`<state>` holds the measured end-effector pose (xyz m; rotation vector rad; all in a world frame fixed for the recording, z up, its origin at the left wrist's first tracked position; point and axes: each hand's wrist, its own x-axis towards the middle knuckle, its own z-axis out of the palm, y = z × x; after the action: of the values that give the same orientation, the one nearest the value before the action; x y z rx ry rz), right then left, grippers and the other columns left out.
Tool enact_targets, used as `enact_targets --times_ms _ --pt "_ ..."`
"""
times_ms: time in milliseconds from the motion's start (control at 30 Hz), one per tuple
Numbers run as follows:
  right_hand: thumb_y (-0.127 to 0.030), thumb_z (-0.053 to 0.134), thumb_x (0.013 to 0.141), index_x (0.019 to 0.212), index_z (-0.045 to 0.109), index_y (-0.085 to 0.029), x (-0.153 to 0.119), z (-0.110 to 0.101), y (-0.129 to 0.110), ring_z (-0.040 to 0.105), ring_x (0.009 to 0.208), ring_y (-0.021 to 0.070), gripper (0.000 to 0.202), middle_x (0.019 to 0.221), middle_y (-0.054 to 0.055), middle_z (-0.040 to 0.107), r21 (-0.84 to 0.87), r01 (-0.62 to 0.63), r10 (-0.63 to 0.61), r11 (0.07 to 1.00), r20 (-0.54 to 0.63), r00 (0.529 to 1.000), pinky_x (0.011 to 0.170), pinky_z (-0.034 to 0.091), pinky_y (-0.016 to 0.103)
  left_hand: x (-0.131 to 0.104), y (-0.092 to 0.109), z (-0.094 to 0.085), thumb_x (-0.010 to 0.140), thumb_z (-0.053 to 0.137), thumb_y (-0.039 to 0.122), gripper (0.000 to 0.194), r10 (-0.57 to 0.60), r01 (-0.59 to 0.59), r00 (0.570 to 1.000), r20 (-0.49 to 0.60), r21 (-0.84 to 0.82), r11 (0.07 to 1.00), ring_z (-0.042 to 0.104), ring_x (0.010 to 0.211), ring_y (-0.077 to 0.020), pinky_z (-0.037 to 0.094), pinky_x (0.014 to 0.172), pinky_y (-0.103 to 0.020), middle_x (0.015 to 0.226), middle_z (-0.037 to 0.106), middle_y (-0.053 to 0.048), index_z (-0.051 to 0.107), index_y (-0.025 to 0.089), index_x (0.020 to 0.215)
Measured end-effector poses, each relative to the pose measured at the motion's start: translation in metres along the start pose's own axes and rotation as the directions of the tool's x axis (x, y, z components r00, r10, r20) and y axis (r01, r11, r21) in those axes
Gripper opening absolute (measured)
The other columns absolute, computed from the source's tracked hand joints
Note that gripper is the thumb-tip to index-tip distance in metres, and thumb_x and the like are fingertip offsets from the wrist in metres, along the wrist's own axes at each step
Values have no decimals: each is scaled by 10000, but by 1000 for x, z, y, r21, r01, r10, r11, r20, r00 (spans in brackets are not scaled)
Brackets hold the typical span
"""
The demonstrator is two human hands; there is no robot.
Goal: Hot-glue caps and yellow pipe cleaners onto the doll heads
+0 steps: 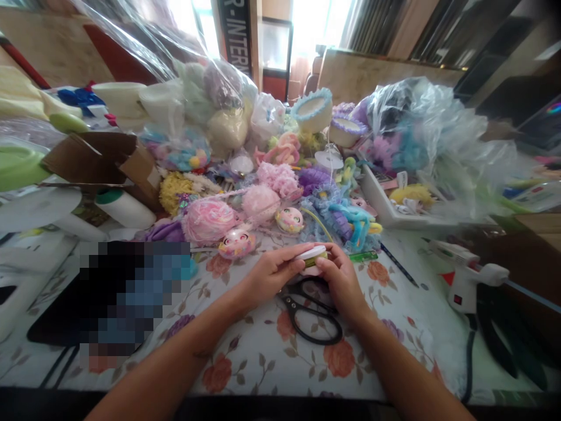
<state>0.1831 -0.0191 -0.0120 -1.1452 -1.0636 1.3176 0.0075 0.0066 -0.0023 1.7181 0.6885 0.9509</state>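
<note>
Both my hands hold a small white spool (312, 255) wound with olive-yellow thread or ribbon, above the flowered tablecloth. My left hand (274, 272) grips its left side, fingers along the top rim and thumb in front. My right hand (342, 275) pinches the right side, its thumb against the winding. Black-handled scissors (316, 323) lie on the cloth just under my hands, their blades mostly hidden. Behind the spool a yellow-green strand (318, 219) curves toward the craft pile; where it ends is unclear. Nearby are two doll heads (236, 242) with painted faces and a pink yarn ball (208, 219).
A hot glue gun (460, 272) stands at the right, its cord running down. A dark pencil (398, 264) lies behind my right hand. At the back are a white tray (394, 216), bagged yarn goods (421, 117) and a cardboard box (105, 158). A blurred-out dark device (65, 310) lies left.
</note>
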Motion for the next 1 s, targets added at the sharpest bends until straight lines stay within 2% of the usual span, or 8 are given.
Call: enact_targets --times_ms 133,400,633,867,1000 --pt "-349 657 800 1037 604 -200 2 -1 2 618 719 139 285 822 -13 672 3 11 -11 1000 4 1000 641 496 233 -1 1 -2 911 561 275 418 -21 20 1000 5 7 1000 574 1229 -245 445 1072 -381 1342 604 -38 578 235 1327" --pt "-360 702 804 1169 578 -211 3 -2 6 639 876 178 413 988 27 688 66 25 -31 998 86 996 764 506 275 -3 -1 -1 836 672 300 423 -132 123 987 -87 -105 987 562 1242 -274 444 1077 -400 1340 601 -74 645 196 1246" --pt "-358 753 773 1188 584 -225 2 -3 7 650 925 183 467 1042 35 698 118 48 -61 992 118 991 802 514 273 -3 3 -2 814 695 278 406 -147 127 984 -103 -178 976 579 1221 -287 463 1056 -406 1305 624 -88 670 185 1208" --pt "-440 756 761 1204 588 -233 5 -4 9 653 963 190 517 1085 41 698 135 62 -79 989 129 988 824 520 275 -2 4 -2 822 683 264 400 -160 137 980 -119 -186 973 584 1215 -274 460 1058 -383 1323 614 -70 666 197 1216" --pt "-452 795 708 1185 590 -242 6 -3 7 652 973 197 559 1078 36 696 128 71 -88 989 134 987 822 528 279 -2 6 0 841 661 248 386 -129 109 984 -120 -161 981 578 1224 -254 457 1057 -347 1302 633 -56 660 197 1223"
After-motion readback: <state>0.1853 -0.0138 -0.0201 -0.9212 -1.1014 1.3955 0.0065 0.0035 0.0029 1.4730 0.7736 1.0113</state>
